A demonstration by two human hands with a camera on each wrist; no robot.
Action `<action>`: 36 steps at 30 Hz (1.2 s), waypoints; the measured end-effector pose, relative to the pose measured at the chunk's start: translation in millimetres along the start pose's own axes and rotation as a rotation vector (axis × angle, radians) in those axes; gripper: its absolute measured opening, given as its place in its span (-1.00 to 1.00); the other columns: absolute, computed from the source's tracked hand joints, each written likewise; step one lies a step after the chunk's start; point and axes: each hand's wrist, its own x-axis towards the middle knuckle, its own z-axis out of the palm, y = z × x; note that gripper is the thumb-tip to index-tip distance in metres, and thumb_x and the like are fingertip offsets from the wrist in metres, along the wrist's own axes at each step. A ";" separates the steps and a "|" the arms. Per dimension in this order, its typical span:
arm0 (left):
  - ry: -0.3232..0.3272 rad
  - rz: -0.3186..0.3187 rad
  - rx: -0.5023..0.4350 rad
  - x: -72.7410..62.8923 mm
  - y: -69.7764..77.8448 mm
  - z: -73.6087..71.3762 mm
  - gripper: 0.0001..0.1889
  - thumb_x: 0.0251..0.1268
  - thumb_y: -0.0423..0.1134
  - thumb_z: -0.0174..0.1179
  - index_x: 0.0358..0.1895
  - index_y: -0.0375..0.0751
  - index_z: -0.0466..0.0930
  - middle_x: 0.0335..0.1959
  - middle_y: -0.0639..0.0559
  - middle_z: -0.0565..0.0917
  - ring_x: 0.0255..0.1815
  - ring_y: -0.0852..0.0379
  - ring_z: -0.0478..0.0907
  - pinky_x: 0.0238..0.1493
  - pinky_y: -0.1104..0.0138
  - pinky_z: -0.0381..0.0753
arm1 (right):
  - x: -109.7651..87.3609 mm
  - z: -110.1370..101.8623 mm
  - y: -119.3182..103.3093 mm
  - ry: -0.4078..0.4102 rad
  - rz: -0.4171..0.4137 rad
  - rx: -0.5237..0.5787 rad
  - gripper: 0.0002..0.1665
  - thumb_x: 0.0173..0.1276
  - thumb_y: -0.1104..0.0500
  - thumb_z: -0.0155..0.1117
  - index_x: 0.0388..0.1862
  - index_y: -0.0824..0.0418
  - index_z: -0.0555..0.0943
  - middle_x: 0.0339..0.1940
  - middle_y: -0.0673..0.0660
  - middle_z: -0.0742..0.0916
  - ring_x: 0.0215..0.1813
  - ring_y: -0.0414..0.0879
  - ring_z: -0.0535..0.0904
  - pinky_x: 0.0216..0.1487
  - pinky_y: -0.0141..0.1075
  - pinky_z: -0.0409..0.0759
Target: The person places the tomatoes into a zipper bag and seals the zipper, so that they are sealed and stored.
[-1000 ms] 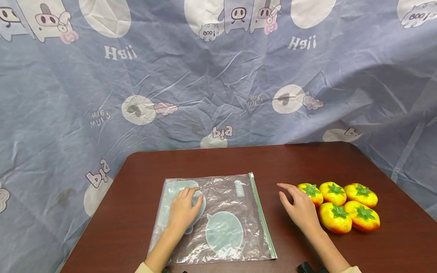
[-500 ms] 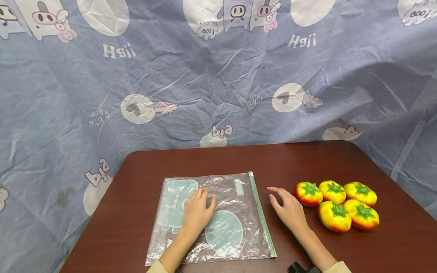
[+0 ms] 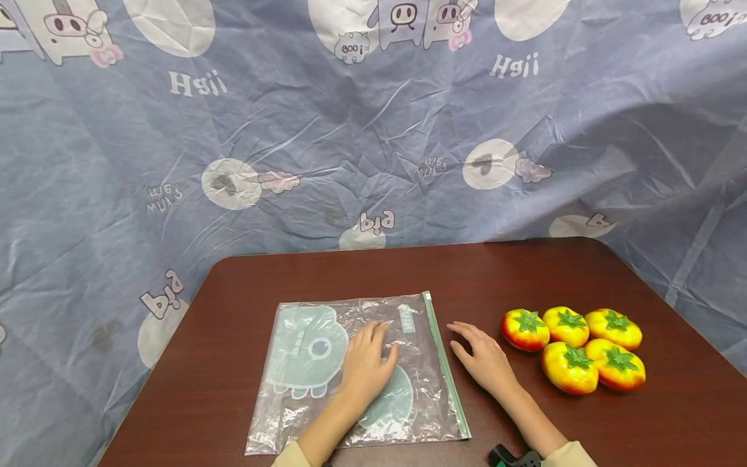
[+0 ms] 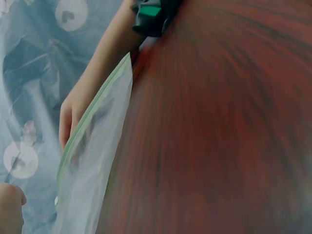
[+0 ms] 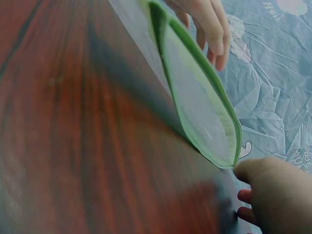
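A clear plastic zip bag (image 3: 309,363) with pale blue prints lies flat on the table, its green zip edge (image 3: 446,370) toward the right. My left hand (image 3: 369,363) is over the middle of the bag, fingers relaxed and slightly spread, holding nothing. Just right of the zip edge is my right hand (image 3: 481,357), its fingers loosely extended and pointing left, also holding nothing. In the right wrist view the bag's green-rimmed mouth (image 5: 202,97) gapes a little, with the right thumb (image 5: 251,168) close to its corner.
Several yellow-and-red fruits (image 3: 574,353) with green leafy tops sit grouped at the right of the brown table (image 3: 350,275). A blue-grey printed cloth (image 3: 350,130) hangs behind and beside the table. A black wrist device (image 3: 513,457) shows at the right cuff.
My left hand has slid right across the bag, from the printed figure toward the middle. The right hand has moved left, away from the fruits and closer to the zip edge.
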 end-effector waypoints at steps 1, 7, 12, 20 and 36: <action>-0.011 0.002 -0.010 0.3 2.4 1.3 -0.60 0.19 0.00 0.02 0.07 -0.06 0.47 0.09 -0.01 0.50 0.13 0.02 0.43 0.09 0.14 0.43 | -0.3 0.8 -0.2 -0.006 -0.009 -0.003 -0.59 0.22 0.12 0.20 0.08 0.10 0.54 0.13 0.13 0.58 0.18 0.10 0.45 0.17 0.10 0.33; -0.046 0.039 -0.050 2.9 16.0 9.8 -0.57 0.22 0.03 -0.02 0.12 -0.04 0.42 0.13 -0.03 0.48 0.18 -0.01 0.40 0.15 0.10 0.41 | -1.3 7.4 -4.7 -0.004 -0.089 -0.032 -0.58 0.15 0.09 0.26 0.03 0.10 0.57 0.12 0.13 0.60 0.18 0.11 0.46 0.18 0.14 0.27; -0.117 0.022 -0.114 4.0 23.6 15.8 -0.50 0.25 0.11 -0.09 0.19 -0.03 0.35 0.21 -0.04 0.42 0.23 -0.03 0.36 0.18 0.06 0.37 | -2.6 11.3 -13.6 -0.014 -0.119 -0.012 -0.60 0.15 0.16 0.24 0.00 0.17 0.58 0.12 0.12 0.60 0.20 0.08 0.45 0.23 0.14 0.23; -0.209 -0.046 -0.370 2.5 28.5 19.9 -0.37 0.26 0.19 -0.12 0.29 -0.10 0.24 0.27 -0.07 0.35 0.28 -0.07 0.30 0.13 -0.02 0.40 | -5.8 17.4 -30.2 -0.008 -0.159 0.072 -0.59 0.22 0.08 0.20 0.08 0.08 0.55 0.13 0.10 0.59 0.22 0.08 0.43 0.24 0.15 0.20; -0.291 -0.030 -0.573 -0.5 22.5 28.9 -0.43 0.33 0.14 -0.17 0.35 0.06 0.14 0.32 -0.11 0.28 0.31 -0.17 0.25 0.13 -0.16 0.35 | -13.8 16.3 -36.4 -0.109 -0.089 0.268 -0.56 0.35 -0.02 0.01 0.21 -0.08 0.43 0.26 0.13 0.48 0.32 0.14 0.30 0.23 0.23 0.18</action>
